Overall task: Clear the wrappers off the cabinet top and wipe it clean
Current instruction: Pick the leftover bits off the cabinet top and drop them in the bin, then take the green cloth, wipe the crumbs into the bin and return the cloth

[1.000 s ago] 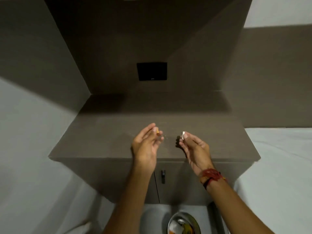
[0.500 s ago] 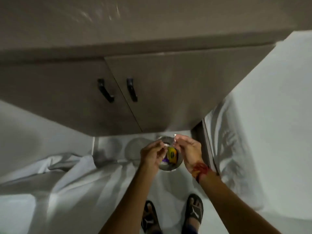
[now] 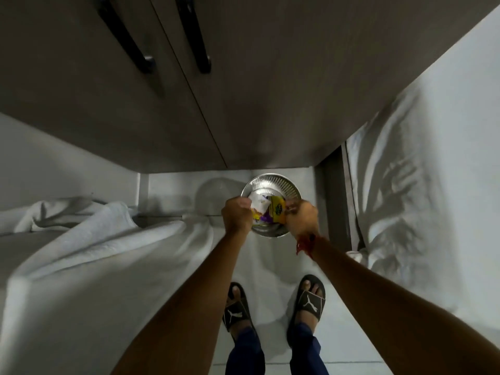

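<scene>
A round steel bin [image 3: 293, 185] stands on the floor under the cabinet's front edge. Inside it lie a white wrapper [image 3: 259, 204], a yellow one [image 3: 278, 212] and a purple one [image 3: 266, 219]. My left hand [image 3: 236, 215] hangs over the bin's left rim with fingers curled down against the white wrapper. My right hand [image 3: 301, 219], red thread at the wrist, is over the right rim, fingers bent beside the yellow wrapper. Whether either hand still pinches a small scrap is hidden. The cabinet top is out of view.
The brown cabinet doors [image 3: 270, 90] with two black handles [image 3: 193, 33] fill the upper frame. White bedding [image 3: 81, 239] lies at the left and a white sheet [image 3: 405, 212] hangs at the right. My feet in black slides [image 3: 236, 307] stand on the pale floor behind the bin.
My view dropped from the cabinet top to the floor. Both hands came down with small scraps and now reach into the bin's mouth, closer than half a second ago.
</scene>
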Motion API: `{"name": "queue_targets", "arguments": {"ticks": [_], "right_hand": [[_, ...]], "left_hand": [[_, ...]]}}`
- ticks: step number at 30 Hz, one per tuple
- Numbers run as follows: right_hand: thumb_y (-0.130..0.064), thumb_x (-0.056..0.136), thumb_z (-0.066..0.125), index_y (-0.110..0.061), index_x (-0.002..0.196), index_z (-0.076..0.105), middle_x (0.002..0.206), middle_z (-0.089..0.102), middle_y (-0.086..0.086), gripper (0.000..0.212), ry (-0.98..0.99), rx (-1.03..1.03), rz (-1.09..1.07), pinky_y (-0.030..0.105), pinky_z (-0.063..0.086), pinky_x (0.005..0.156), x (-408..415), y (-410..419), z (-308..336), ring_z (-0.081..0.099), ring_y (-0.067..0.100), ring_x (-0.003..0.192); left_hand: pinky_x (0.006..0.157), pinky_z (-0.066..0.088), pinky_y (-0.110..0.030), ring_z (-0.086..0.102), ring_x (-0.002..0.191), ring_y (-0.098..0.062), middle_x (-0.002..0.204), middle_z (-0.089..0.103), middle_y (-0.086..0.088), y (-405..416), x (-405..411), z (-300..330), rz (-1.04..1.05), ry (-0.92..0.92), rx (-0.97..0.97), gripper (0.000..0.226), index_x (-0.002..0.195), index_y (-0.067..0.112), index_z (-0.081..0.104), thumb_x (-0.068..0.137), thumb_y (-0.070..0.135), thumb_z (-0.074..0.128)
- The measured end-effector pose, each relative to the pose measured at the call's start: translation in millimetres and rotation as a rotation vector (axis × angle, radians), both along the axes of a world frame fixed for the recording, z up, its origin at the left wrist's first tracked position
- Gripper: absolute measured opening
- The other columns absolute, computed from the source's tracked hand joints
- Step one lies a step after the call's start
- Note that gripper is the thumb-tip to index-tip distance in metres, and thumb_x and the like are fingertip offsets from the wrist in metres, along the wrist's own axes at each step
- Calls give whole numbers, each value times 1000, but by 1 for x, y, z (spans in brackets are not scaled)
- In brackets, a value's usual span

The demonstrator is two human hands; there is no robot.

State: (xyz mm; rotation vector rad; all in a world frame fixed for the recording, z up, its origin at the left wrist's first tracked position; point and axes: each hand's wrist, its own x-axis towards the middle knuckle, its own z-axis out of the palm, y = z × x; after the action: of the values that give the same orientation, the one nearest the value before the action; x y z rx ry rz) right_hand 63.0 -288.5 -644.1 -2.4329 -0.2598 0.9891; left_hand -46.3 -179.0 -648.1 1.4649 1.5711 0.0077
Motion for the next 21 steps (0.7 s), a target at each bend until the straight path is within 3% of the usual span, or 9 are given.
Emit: {"name": "queue_targets", "arguments": {"ticks": [3, 7, 10, 13, 18, 21], "right_hand": [[-1, 87, 63, -6, 108, 73, 110, 72, 12, 24, 16, 2, 119, 19, 52, 80, -7, -6, 39, 70, 27, 103], [0, 85, 60, -8, 104, 76, 104, 75, 9, 27, -83, 85, 298, 23, 55, 84, -20, 5, 117, 70, 23, 96], [-6, 89, 56, -8, 102, 76, 100, 76, 10, 24, -176, 181, 412, 32, 56, 87, -36, 32, 186, 71, 26, 94], [-6, 90, 53, -14, 106, 75, 106, 73, 4, 28, -247, 302, 545, 31, 53, 83, -62, 73, 260, 69, 25, 94], [4, 87, 54, -8, 101, 74, 103, 71, 10, 27, -282, 456, 780, 29, 53, 81, -128, 134, 348, 69, 26, 91], [2, 89, 55, -11, 103, 76, 103, 74, 6, 29, -217, 528, 881, 21, 51, 82, -183, 149, 376, 70, 20, 91]], "left_hand": [[85, 60, -42, 74, 94, -30, 95, 81, -12, -1, -13, 42, -15, -67, 39, 25, 87, 7, 82, 78, -1, 59], [78, 60, -45, 73, 84, -32, 86, 78, -17, 1, -28, 125, 24, -208, 198, 20, 82, -2, 78, 78, -10, 60], [77, 59, -37, 71, 82, -24, 86, 77, -12, 11, -39, 201, 28, -273, 336, 18, 84, 1, 77, 80, -9, 62], [84, 58, -30, 71, 89, -20, 96, 78, -10, 31, -63, 277, 71, -285, 475, 18, 97, 4, 77, 86, -3, 65], [80, 47, -7, 62, 90, -6, 103, 75, -3, 59, -132, 374, 252, -249, 682, 18, 106, 11, 73, 93, 6, 62], [89, 55, -27, 64, 95, -14, 105, 72, -7, 55, -204, 400, 423, -218, 690, 15, 107, 10, 69, 96, 12, 59]]}}
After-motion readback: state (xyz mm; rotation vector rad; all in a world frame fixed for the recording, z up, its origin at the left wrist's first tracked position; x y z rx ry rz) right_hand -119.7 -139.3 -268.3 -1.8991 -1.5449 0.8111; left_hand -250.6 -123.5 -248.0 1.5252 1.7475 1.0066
